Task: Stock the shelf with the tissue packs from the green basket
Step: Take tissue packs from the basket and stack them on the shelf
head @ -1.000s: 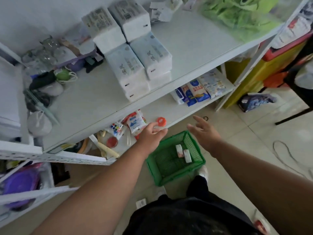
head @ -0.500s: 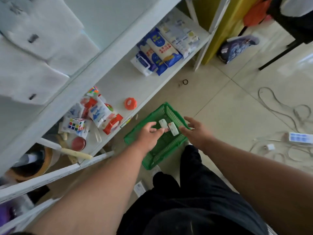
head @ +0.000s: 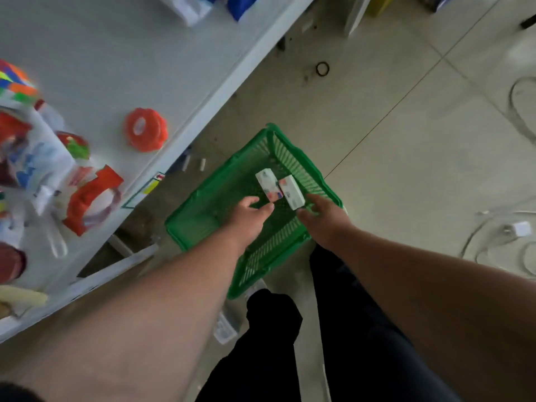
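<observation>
On the floor in front of my legs stands the green basket [head: 298, 153]. Two small white tissue packs lie side by side inside it, the left pack [head: 268, 184] and the right pack [head: 292, 192]. My left hand [head: 246, 220] reaches into the basket, and its thumb and fingertips are at the near end of the left pack. My right hand [head: 324, 221] reaches in from the right, with spread fingers at the near end of the right pack. Neither hand visibly closes round a pack. The white shelf [head: 116, 53] runs along the left.
The shelf's low board carries an orange tape roll [head: 146, 129], a colour cube [head: 14, 79] and red-and-white packets [head: 92, 195]. White cables and a charger [head: 520, 229] lie on the tiled floor to the right. A black ring [head: 322, 68] lies beyond the basket.
My head has dropped towards the floor, so the basket looks larger and the upper shelf is out of view. Both hands have gone down into the basket to the two packs.
</observation>
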